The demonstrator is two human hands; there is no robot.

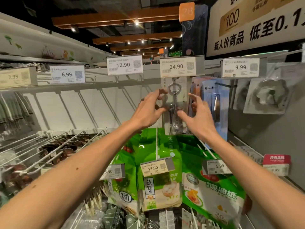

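Observation:
A packaged metal corkscrew (174,103) hangs on a hook under the 24.90 price tag (179,66). My left hand (149,109) grips the pack's left edge, thumb on its front and fingers curled behind the top. My right hand (196,113) is at the pack's right edge, thumb touching the front near the corkscrew and fingers spread by the side. Both arms reach up from the bottom of the view.
A blue-carded knife pack (214,103) hangs just right of the corkscrew, and a white packaged item (269,96) further right. Green bagged goods (158,179) hang below. Bare hooks (82,104) fill the left of the row. Price tags line the shelf rails.

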